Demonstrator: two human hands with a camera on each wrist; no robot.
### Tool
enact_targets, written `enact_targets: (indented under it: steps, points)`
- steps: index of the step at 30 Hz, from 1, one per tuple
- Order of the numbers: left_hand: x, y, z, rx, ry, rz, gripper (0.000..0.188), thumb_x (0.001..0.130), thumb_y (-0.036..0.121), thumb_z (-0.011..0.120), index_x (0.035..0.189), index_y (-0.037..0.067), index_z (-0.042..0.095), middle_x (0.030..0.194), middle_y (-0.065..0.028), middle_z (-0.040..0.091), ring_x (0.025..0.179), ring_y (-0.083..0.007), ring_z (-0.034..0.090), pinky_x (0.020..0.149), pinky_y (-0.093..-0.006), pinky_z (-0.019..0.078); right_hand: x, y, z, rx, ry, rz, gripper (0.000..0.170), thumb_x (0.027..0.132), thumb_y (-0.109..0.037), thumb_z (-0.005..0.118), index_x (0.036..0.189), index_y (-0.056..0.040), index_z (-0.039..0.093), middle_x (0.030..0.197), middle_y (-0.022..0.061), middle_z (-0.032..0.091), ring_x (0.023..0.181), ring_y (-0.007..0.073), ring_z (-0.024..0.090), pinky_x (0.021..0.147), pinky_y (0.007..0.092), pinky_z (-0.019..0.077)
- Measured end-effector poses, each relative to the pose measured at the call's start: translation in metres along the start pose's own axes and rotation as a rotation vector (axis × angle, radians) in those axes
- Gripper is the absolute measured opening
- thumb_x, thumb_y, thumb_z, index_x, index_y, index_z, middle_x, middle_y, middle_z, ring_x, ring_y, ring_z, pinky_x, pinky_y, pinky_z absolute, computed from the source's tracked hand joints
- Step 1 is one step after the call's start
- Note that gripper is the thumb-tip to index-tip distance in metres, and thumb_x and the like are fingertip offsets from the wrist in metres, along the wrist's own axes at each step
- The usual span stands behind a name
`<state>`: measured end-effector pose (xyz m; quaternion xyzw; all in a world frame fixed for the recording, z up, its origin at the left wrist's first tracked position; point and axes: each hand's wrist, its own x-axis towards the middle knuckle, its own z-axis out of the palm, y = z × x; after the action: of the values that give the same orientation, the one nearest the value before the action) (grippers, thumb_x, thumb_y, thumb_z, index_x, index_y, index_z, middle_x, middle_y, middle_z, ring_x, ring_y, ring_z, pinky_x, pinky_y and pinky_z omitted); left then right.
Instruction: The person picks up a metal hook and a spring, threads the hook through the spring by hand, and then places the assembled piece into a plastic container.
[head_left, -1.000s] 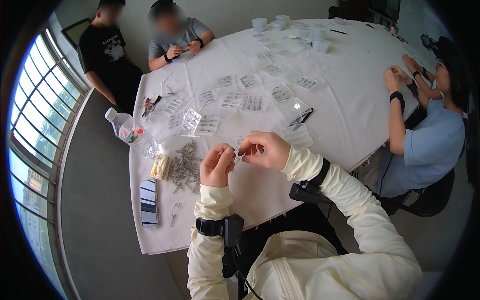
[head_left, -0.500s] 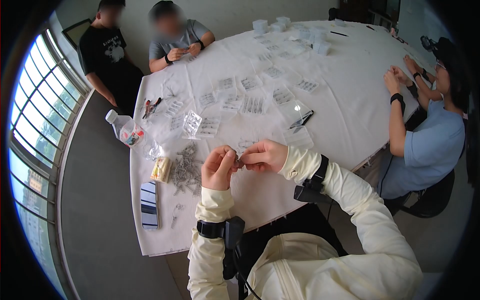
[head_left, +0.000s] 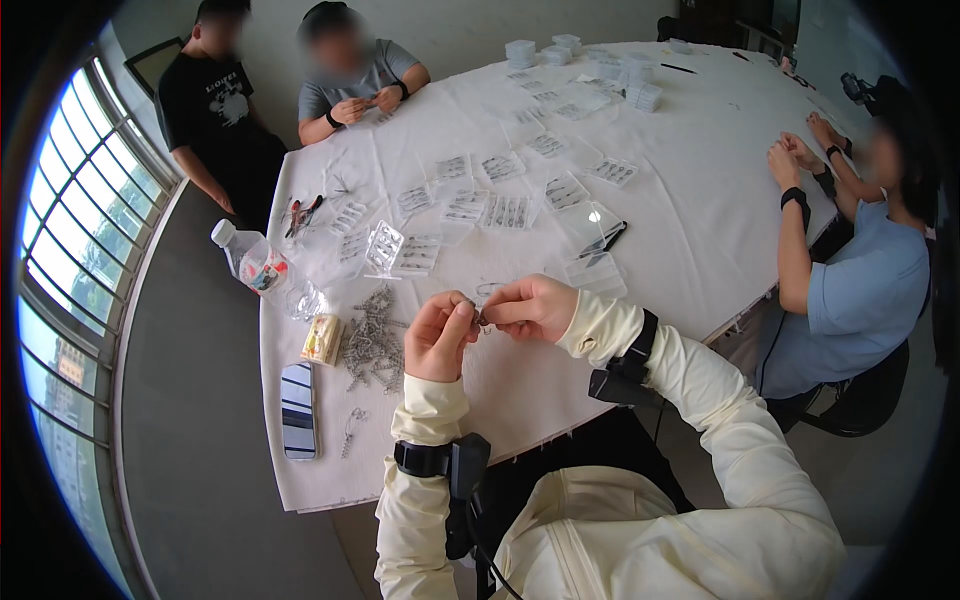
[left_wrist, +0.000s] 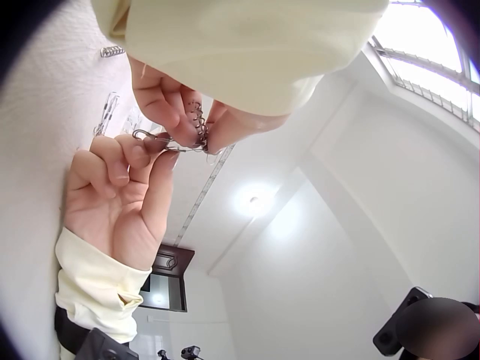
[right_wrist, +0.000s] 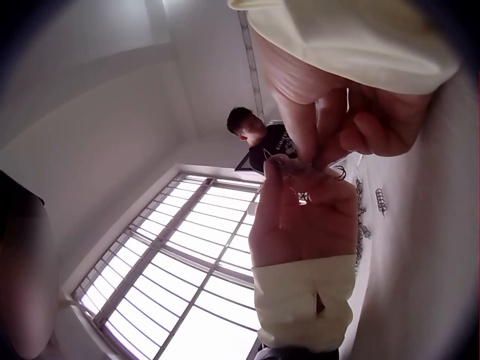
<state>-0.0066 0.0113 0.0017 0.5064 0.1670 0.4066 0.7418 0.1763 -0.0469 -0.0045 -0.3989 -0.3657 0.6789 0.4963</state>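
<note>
Over the near part of the table my two hands meet at the fingertips. My left hand [head_left: 437, 335] pinches a small metal coil spring [left_wrist: 199, 124] between thumb and fingers. From the other side my right hand [head_left: 535, 308] pinches thin wire with a hook-like bend [left_wrist: 139, 133], and its fingertips are right beside the spring. Fingers hide the joint between wire and spring. Left of my left hand lies a tangled pile of similar springs [head_left: 372, 345]. One spring with wire [head_left: 350, 430] lies apart, nearer the front edge.
A phone [head_left: 298, 410], a small patterned pack [head_left: 321, 338] and a plastic bottle [head_left: 262, 265] stand or lie at left. Clear boxes [head_left: 508, 209] of metal pieces spread beyond my hands, with red-handled pliers [head_left: 302, 214] farther left. People are around the table.
One second ago my right hand was raised with its fingers arched. It came down against the left fingertips by half a second ago; both hands have barely shifted since.
</note>
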Motion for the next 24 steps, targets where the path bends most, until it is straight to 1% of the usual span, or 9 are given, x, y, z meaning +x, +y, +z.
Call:
enact_targets:
  steps: [4, 6, 13, 15, 17, 19, 22, 24]
  points:
    - [0.001, -0.001, -0.001, 0.006, -0.01, 0.003, 0.008, 0.095, 0.006, 0.059, 0.1, 0.001, 0.061, 0.083, -0.0004, 0.059, 0.073, -0.0076, 0.053, 0.065, -0.0206, 0.041, -0.001, -0.001, 0.002, 0.012, 0.04, -0.015, 0.015, 0.088, -0.013, 0.068, 0.098, -0.002, 0.069, 0.075, -0.0021, 0.058, 0.064, 0.0054, 0.048, 0.058, 0.0191, 0.0384]
    - [0.001, -0.001, -0.001, 0.009, -0.01, 0.006, 0.008, 0.094, 0.007, 0.059, 0.1, 0.001, 0.061, 0.083, -0.0004, 0.059, 0.073, -0.0076, 0.053, 0.065, -0.0205, 0.0411, 0.001, 0.0, -0.001, 0.002, 0.003, -0.01, 0.016, 0.087, -0.013, 0.069, 0.099, -0.0017, 0.068, 0.076, -0.0023, 0.058, 0.065, 0.0053, 0.049, 0.058, 0.0192, 0.0388]
    - [0.0, -0.001, 0.0, 0.03, 0.014, -0.001, 0.009, 0.094, 0.008, 0.061, 0.1, 0.002, 0.061, 0.082, 0.0001, 0.059, 0.072, -0.0074, 0.053, 0.064, -0.0205, 0.0412, 0.0, 0.0, -0.001, 0.03, -0.007, -0.008, 0.018, 0.087, -0.012, 0.069, 0.101, -0.0011, 0.066, 0.078, -0.0016, 0.059, 0.066, 0.0057, 0.05, 0.059, 0.0197, 0.0395]
    - [0.0, -0.001, -0.001, 0.036, 0.022, -0.001, 0.009, 0.094, 0.008, 0.061, 0.1, 0.002, 0.061, 0.082, 0.0, 0.059, 0.072, -0.0073, 0.053, 0.064, -0.0206, 0.0414, -0.001, -0.001, 0.0, 0.026, 0.048, -0.041, 0.018, 0.087, -0.012, 0.07, 0.101, -0.0011, 0.065, 0.08, -0.0009, 0.06, 0.066, 0.0063, 0.05, 0.059, 0.0201, 0.0401]
    - [0.0, -0.002, -0.002, 0.042, 0.029, 0.001, 0.008, 0.094, 0.009, 0.06, 0.099, 0.002, 0.06, 0.081, 0.0, 0.059, 0.072, -0.0072, 0.054, 0.064, -0.0208, 0.0416, 0.0, 0.0, -0.003, 0.044, 0.035, -0.056, 0.018, 0.087, -0.012, 0.07, 0.101, -0.0011, 0.065, 0.082, -0.0005, 0.06, 0.067, 0.0065, 0.051, 0.06, 0.0202, 0.0405]
    - [0.001, -0.003, -0.003, 0.063, 0.075, 0.003, 0.006, 0.094, 0.009, 0.06, 0.098, 0.004, 0.059, 0.081, -0.0002, 0.06, 0.072, -0.0073, 0.054, 0.065, -0.0212, 0.0424, 0.001, -0.002, -0.006, 0.055, 0.019, -0.077, 0.018, 0.087, -0.012, 0.07, 0.1, -0.0011, 0.065, 0.083, -0.0002, 0.061, 0.067, 0.0067, 0.051, 0.06, 0.0204, 0.0408]
    - [0.001, -0.003, -0.003, 0.103, 0.08, 0.017, 0.006, 0.095, 0.01, 0.059, 0.097, 0.004, 0.058, 0.082, -0.0001, 0.06, 0.073, -0.0073, 0.055, 0.065, -0.0214, 0.0425, 0.001, 0.001, -0.007, 0.086, 0.006, -0.088, 0.018, 0.086, -0.012, 0.07, 0.099, -0.0012, 0.065, 0.085, 0.0001, 0.061, 0.068, 0.0068, 0.052, 0.06, 0.0205, 0.0411]
    - [0.0, -0.004, -0.002, 0.125, 0.086, 0.022, 0.007, 0.095, 0.011, 0.059, 0.097, 0.004, 0.058, 0.082, 0.0001, 0.06, 0.072, -0.0074, 0.055, 0.064, -0.0214, 0.0424, 0.001, 0.0, -0.007, 0.035, 0.03, -0.122, 0.018, 0.087, -0.014, 0.07, 0.099, -0.0019, 0.065, 0.085, 0.0, 0.062, 0.069, 0.0069, 0.053, 0.061, 0.0206, 0.0419]
